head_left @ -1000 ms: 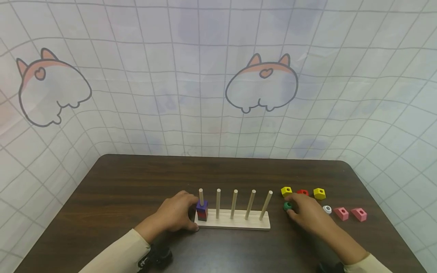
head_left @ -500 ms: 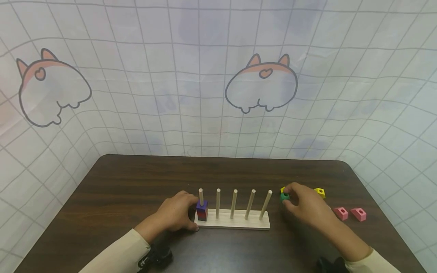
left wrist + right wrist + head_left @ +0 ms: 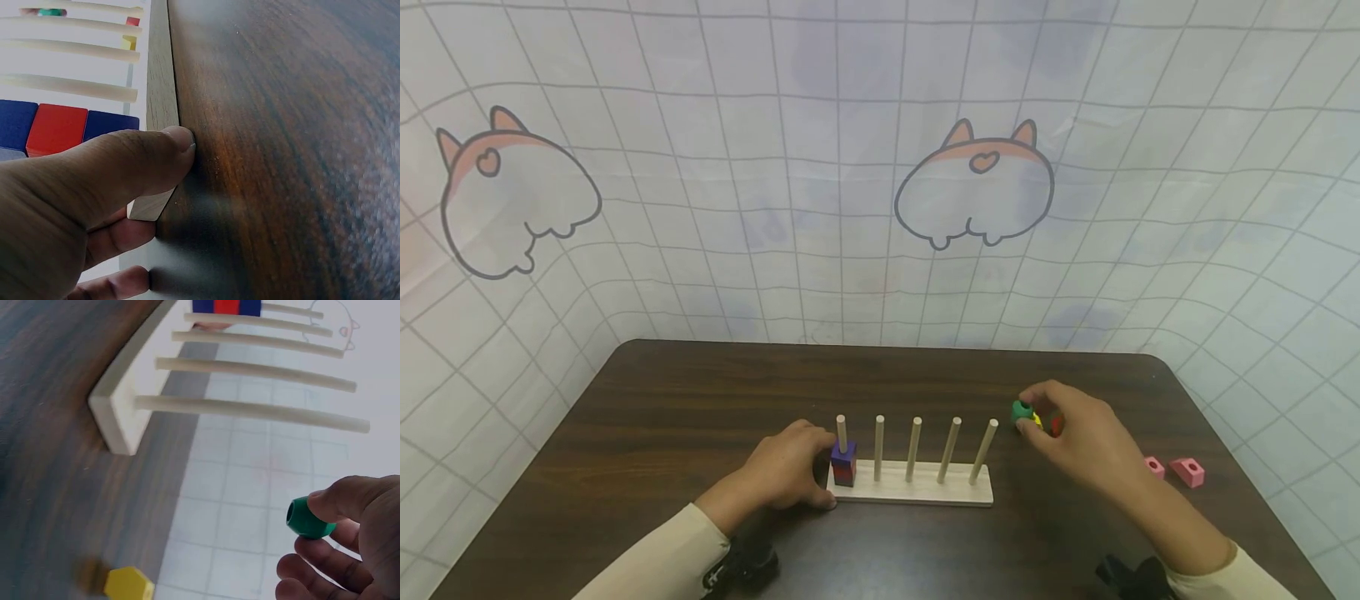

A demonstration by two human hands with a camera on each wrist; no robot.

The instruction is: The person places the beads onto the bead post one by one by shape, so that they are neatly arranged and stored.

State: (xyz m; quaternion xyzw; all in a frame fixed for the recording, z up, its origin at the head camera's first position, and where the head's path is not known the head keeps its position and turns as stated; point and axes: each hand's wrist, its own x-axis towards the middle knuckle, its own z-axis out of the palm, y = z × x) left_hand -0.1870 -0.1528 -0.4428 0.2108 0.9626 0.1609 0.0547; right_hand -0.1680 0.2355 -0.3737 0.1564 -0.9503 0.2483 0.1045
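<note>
A wooden peg board (image 3: 917, 492) with several upright pegs stands on the table. Its leftmost peg bears a stack of blocks (image 3: 844, 463), which the left wrist view shows as blue, red and blue. My left hand (image 3: 786, 467) grips the board's left end, the thumb (image 3: 150, 159) along its near edge and the fingers behind. To the right of the board, my right hand (image 3: 1078, 433) pinches a green bead (image 3: 306, 519) between thumb and fingers. The bead, with a hole through it, is held up off the table.
A yellow block (image 3: 128, 584) and a red block (image 3: 1057, 425) lie close by the right hand, partly covered by it in the head view. Farther right are two pink blocks (image 3: 1187, 472). A white gridded sheet (image 3: 850, 208) hangs behind the dark table (image 3: 722, 375).
The right hand has taken hold of the green bead, lifted it and moved it slightly left and away from me. The left hand and the peg board have stayed put.
</note>
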